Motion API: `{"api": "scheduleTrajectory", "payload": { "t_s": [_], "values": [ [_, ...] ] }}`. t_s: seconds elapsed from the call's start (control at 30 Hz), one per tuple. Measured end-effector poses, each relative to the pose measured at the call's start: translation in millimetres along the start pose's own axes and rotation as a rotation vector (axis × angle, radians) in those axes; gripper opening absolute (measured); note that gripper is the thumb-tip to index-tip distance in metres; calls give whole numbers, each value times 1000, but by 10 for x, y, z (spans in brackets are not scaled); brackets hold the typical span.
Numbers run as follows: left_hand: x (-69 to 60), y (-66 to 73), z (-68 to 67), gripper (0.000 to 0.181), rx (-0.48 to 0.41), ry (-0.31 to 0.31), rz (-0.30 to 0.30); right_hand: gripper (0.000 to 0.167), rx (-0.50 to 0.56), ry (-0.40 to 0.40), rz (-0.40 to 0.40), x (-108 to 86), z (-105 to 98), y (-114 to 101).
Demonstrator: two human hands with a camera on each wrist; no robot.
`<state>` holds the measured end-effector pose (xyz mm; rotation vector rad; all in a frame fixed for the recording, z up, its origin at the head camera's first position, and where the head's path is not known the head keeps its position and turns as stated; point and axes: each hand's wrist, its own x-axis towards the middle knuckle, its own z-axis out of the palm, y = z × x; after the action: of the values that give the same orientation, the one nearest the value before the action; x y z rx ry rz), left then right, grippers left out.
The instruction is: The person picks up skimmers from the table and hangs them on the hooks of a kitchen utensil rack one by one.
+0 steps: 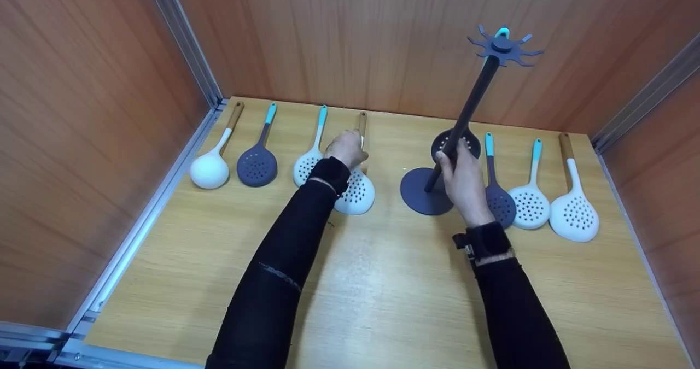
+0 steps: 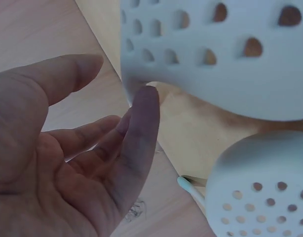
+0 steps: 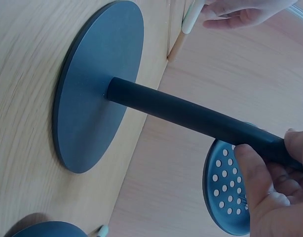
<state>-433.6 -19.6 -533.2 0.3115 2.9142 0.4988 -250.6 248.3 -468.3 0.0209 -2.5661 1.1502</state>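
My left hand (image 1: pixel 346 149) is over the neck of a white slotted spatula (image 1: pixel 356 195) with a wooden handle. In the left wrist view its thumb and fingers (image 2: pixel 141 128) are apart beside the spatula's perforated head. My right hand (image 1: pixel 465 182) grips the dark pole (image 1: pixel 474 98) of a utensil stand, which has a round base (image 1: pixel 421 197) and a hooked top (image 1: pixel 502 45). A dark skimmer (image 3: pixel 225 190) hangs from the stand behind the pole.
Left of my left hand lie a white ladle (image 1: pixel 209 170), a dark skimmer (image 1: pixel 257 167) and a white skimmer (image 1: pixel 304 168). Right of the stand are another dark skimmer (image 1: pixel 500 206), a white skimmer (image 1: pixel 529 208) and a white slotted spatula (image 1: pixel 574 218). Wood-grain panels (image 1: pixel 350 41) enclose the table.
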Motion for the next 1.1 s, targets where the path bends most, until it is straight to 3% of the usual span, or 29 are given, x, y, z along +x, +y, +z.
{"api": "scheduleTrajectory", "payload": {
  "t_s": [0.03,0.07,0.2,0.37,0.47,0.7,0.8,0.93,0.97,1.03,1.1],
  "values": [
    [149,-97,122,40,7,6,4,34,3,2,-1,3,1,0],
    [39,-16,30,36,10,-23,-17,34,4,4,2,4,0,-5],
    [-83,46,-58,24,-12,-68,-55,37,6,-4,24,12,-6,-11],
    [-257,74,-123,21,-56,-29,-46,39,-3,-31,51,24,-11,-26],
    [-389,149,-211,27,-102,-42,-69,37,-10,-38,58,28,-8,-31],
    [-362,134,-134,27,-174,-33,-113,33,-21,-19,21,31,18,1],
    [-579,252,-281,28,-147,-16,-107,32,-22,-16,11,35,24,11],
    [-47,-47,66,31,-106,-5,-71,31,-23,-18,2,34,23,25],
    [150,-160,203,32,-108,3,-62,31,-25,-18,-1,32,22,28],
    [212,-201,250,33,-97,4,-61,30,-29,-17,-5,32,20,33],
    [-44,-50,94,32,-94,16,-82,30,-29,-21,-2,38,16,37]
  ]
}}
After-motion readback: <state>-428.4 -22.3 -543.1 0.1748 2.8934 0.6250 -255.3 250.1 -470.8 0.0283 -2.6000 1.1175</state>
